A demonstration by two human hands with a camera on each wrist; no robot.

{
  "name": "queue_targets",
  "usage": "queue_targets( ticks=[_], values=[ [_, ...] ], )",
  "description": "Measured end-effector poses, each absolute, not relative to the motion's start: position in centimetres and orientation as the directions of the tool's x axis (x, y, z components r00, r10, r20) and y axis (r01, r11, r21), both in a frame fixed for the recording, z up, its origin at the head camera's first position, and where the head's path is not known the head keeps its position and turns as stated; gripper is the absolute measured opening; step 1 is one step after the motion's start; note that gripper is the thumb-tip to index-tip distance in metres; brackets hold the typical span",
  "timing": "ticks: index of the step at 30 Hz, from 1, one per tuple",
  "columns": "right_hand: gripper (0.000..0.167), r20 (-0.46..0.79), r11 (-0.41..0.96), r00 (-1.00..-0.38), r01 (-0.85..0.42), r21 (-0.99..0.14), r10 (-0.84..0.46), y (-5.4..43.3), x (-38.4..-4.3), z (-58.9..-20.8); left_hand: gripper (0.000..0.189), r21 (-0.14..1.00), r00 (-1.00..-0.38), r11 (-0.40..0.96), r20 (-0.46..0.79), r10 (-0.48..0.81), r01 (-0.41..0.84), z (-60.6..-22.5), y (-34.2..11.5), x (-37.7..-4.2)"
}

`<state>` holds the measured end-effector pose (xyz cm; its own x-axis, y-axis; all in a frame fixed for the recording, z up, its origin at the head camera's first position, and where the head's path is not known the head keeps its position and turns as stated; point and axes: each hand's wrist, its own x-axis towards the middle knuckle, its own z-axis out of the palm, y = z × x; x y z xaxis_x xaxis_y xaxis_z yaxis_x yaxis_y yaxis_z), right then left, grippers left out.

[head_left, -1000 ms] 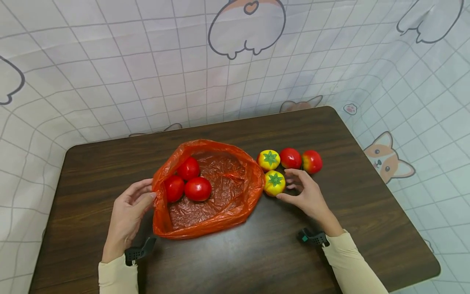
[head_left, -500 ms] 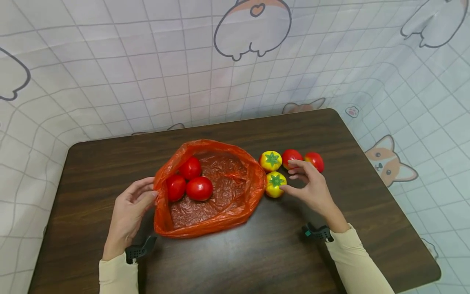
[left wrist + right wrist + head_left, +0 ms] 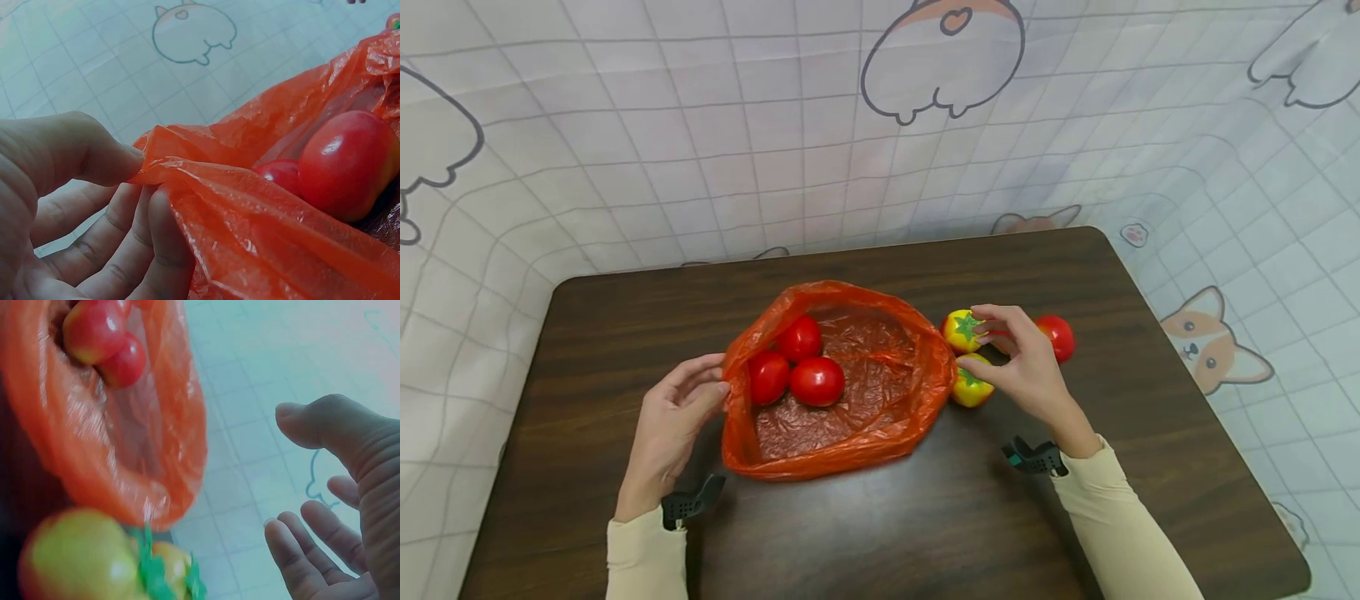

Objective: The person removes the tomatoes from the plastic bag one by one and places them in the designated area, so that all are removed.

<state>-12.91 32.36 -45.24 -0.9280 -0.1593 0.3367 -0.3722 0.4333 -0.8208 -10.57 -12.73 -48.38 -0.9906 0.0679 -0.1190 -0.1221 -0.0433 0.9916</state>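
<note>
red tomato (image 3: 1000,337), hidden behind right hand (image 3: 1026,375)

Both forearms reach forward in cream sleeves: the left hand (image 3: 673,417) pinches thumb against curled fingers (image 3: 134,250), while the right hand (image 3: 1026,371) hovers, fingers loosely spread.

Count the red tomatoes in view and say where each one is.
5: three in the orange bag at; one on the table; one mostly hidden behind the right hand.
</note>
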Motion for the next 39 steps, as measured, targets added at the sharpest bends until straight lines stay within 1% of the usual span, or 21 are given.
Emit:
queue_targets(
  ticks=[4, 11, 18, 25, 31, 39],
  values=[
    [0.067, 0.345, 0.402, -0.921, -0.390, -0.828, -0.181, 31.1, -13.5, -44.7, 0.047, 0.992, -0.992, -0.061, -0.108, 0.071, -0.112, -48.2, -12.7, -10.6],
    [0.064, 0.356, 0.402, -0.909, -0.415, -0.816, -0.218, 29.1, -14.7, -44.1, 0.046, 0.991, -0.992, -0.073, -0.107, 0.069, -0.112, -48.2, -12.8, -10.6],
    [0.064, 0.343, 0.368, -0.904, -0.419, -0.830, -0.257, 27.3, -15.5, -43.9, 0.045, 0.990, -0.992, -0.093, -0.104, 0.074, -0.111, -48.3, -12.7, -10.6],
    [0.064, 0.322, 0.344, -0.893, -0.423, -0.838, -0.315, 25.4, -16.1, -44.1, 0.047, 0.991, -0.991, -0.053, -0.121, 0.062, -0.124, -48.2, -12.9, -10.6],
    [0.062, 0.283, 0.348, -0.898, -0.397, -0.849, -0.336, 23.8, -16.2, -44.5, 0.046, 0.991, -0.991, -0.059, -0.117, 0.069, -0.121, -48.3, -12.9, -10.8],
    [0.059, 0.288, 0.341, -0.884, -0.416, -0.843, -0.368, 22.3, -16.3, -45.5, 0.046, 0.991, -0.991, -0.051, -0.119, 0.068, -0.123, -48.5, -12.8, -10.6]
  ],
)
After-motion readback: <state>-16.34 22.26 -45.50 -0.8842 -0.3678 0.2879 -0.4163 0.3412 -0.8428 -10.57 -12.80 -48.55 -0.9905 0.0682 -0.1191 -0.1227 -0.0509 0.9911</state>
